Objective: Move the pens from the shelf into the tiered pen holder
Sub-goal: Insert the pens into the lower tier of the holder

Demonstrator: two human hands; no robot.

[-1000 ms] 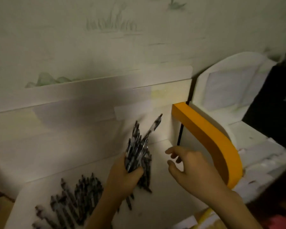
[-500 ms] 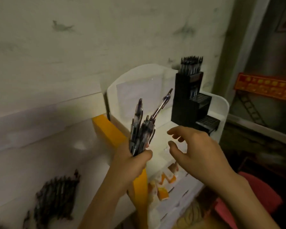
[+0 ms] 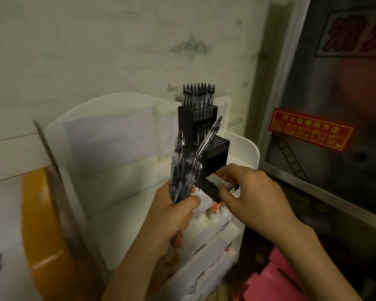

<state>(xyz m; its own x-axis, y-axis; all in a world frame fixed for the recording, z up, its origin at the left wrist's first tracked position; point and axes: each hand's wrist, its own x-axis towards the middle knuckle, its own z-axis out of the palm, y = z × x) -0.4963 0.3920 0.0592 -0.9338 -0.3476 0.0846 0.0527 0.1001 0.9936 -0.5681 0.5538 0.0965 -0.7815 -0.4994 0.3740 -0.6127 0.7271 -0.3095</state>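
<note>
Two hands: both are raised in front of the tiered pen holder [image 3: 201, 135], forearms coming up from the lower edge of the view.
Left hand [image 3: 174, 216]: a fist is formed, thumb across the front, and a bundle of pens [image 3: 182, 170] is clamped in it.
Right hand [image 3: 250, 192]: the palm is turned down and the fingers are curled; the lowest black step of the holder is pinched between thumb and fingertips.
Pens in the grip: the bundle is held upright, tips up, just left of the holder; one pen is splayed to the right and crosses in front of the middle tier.
Holder: three black steps are seen; the top tier is packed with upright pens, while the gridded holes of the middle tier show open.
Shelf: the holder is carried on a white shelf unit [image 3: 109, 148], whose curved side wall [image 3: 251, 153] rises just right of it.
Room: a wall [image 3: 96, 51] stands behind, and a metal cabinet with a red sign [image 3: 310, 132] lies to the right.
Below: white bottles with orange caps [image 3: 213, 210] are ranged under the hands.
</note>
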